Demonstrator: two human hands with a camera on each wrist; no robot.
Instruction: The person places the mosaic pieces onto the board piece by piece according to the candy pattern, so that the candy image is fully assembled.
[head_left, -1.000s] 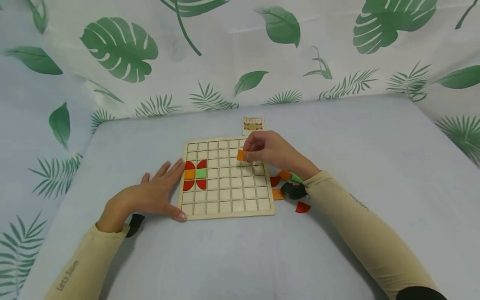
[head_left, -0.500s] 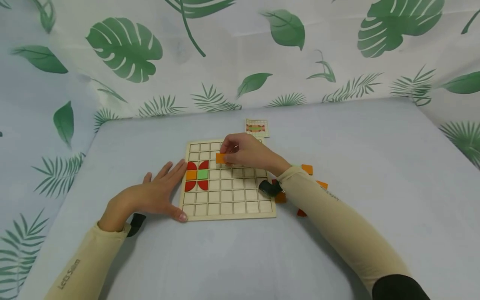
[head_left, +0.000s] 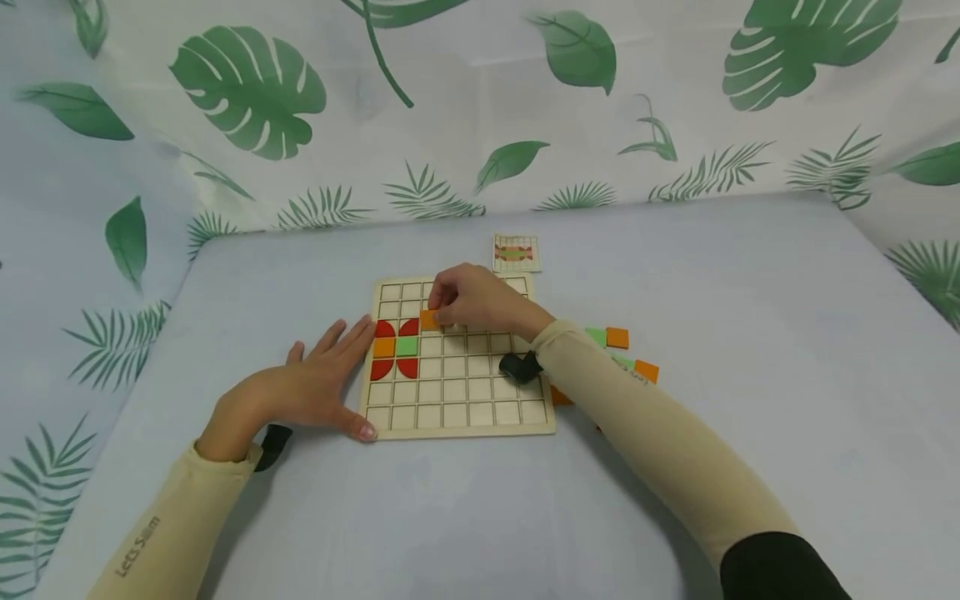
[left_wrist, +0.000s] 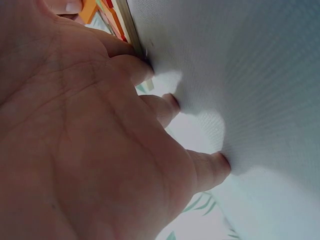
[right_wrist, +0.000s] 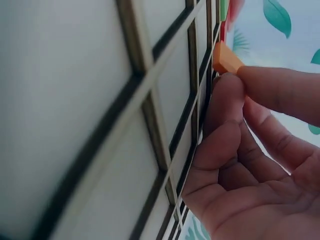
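Note:
A square orange tile (head_left: 428,320) is pinched between thumb and fingers of my right hand (head_left: 480,298), low over the gridded wooden board (head_left: 457,432). In the right wrist view the orange tile (right_wrist: 226,58) sits tilted at the fingertips, close to the grid ridges. On the board's left side, red quarter-round tiles (head_left: 382,369) lie above and below an orange tile (head_left: 384,348) and a green tile (head_left: 407,347). My left hand (head_left: 315,387) rests with spread fingers along the board's left edge. From the left wrist, its fingertips show down on the cloth beside the board edge (left_wrist: 127,25).
A small pattern card (head_left: 516,253) lies behind the board. Loose orange tiles (head_left: 617,337) and green tiles (head_left: 596,336) lie right of it, some hidden under my right forearm. A leaf-print cloth (head_left: 435,108) hangs behind the table.
My right hand has carried the orange tile leftward across the board to beside the upper red tiles. The left hand keeps its place at the board's edge.

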